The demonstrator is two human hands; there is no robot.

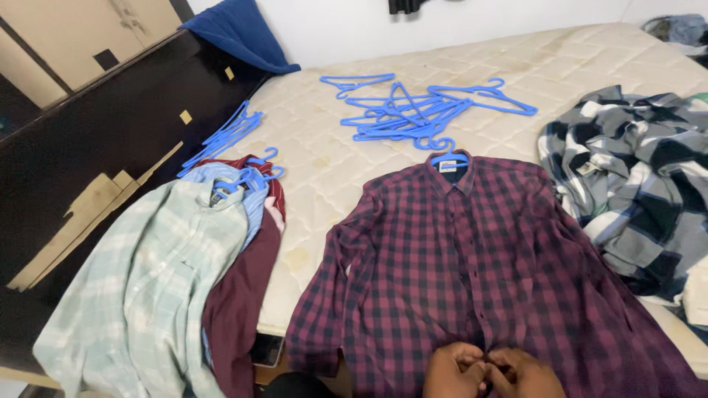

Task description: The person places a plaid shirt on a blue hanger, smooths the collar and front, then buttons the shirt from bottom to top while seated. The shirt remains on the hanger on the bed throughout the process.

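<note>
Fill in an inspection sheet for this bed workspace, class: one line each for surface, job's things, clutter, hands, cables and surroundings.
Surface: bare cream mattress, stained in patches.
Job's things: maroon checked shirt lying flat, front up, on a blue hanger at its collar.
Clutter: loose hangers piled above the shirt, hanger bundle at the mattress's left edge; hung shirts stacked at left; grey checked shirt crumpled at right.
Hands: left hand and right hand together at the shirt's lower front placket, fingers closed on the fabric.
Cables: nothing seen.
Surroundings: dark wooden board at left, blue pillow against a white wall.
</note>
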